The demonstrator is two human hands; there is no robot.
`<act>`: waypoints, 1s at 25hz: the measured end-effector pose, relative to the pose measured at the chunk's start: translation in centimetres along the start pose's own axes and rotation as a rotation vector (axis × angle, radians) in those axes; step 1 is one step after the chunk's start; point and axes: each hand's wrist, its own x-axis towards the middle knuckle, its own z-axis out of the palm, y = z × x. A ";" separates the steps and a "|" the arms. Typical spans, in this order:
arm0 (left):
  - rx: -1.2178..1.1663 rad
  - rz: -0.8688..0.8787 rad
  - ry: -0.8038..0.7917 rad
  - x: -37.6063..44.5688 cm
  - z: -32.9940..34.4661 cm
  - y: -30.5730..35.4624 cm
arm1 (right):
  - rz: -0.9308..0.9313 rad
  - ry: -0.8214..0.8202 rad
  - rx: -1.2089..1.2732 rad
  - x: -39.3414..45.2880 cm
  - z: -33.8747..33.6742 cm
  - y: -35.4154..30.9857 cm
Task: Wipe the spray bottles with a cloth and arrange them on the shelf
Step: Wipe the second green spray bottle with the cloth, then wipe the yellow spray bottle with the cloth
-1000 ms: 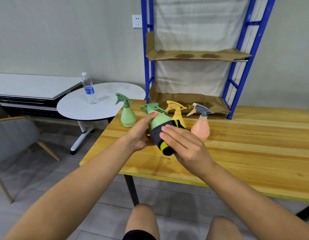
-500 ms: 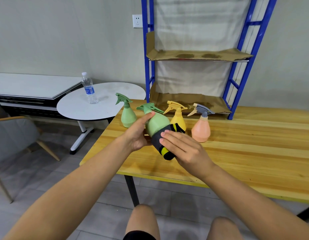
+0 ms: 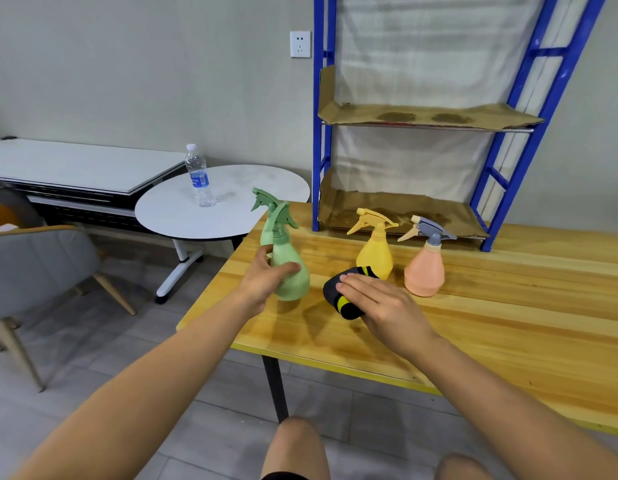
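Observation:
My left hand (image 3: 264,280) grips a light green spray bottle (image 3: 289,271), upright near the wooden table's (image 3: 491,323) left edge. A second green spray bottle (image 3: 265,221) stands right behind it, partly hidden. My right hand (image 3: 380,303) holds a black cloth with yellow stripes (image 3: 342,296) beside the held bottle, apart from it. A yellow spray bottle (image 3: 375,252) and a pink one with a grey trigger (image 3: 424,268) stand further right. The blue metal shelf (image 3: 501,126) rises at the table's back, its boards lined with cardboard.
A round white side table (image 3: 224,202) with a clear water bottle (image 3: 198,176) stands to the left. A grey chair (image 3: 34,271) is at the far left, a white low cabinet (image 3: 75,168) behind it. My knees show below the table's front edge.
The green bottle went from tilted in both hands to upright at the left. My right hand and the cloth came off it and moved right, low over the table.

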 end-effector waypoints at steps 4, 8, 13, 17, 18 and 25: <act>0.197 0.040 0.144 2.7 -1.8 -2.5 | 0.017 -0.035 0.034 0.7 2.4 0.3; 0.266 0.080 0.253 5.3 -3.2 -3.7 | 0.026 -0.071 0.050 1.4 4.0 0.6; 0.288 0.101 0.291 7.4 -3.8 -2.8 | 0.034 -0.109 0.068 2.4 5.4 1.0; 0.368 0.061 0.270 7.1 -3.6 -2.6 | 0.068 -0.106 0.088 3.0 5.7 1.4; 0.394 0.055 0.313 6.5 -3.4 -3.0 | 0.082 -0.094 0.097 3.1 5.4 1.3; 0.461 0.329 0.482 1.7 1.0 -3.3 | 0.173 -0.077 0.078 1.5 2.0 1.8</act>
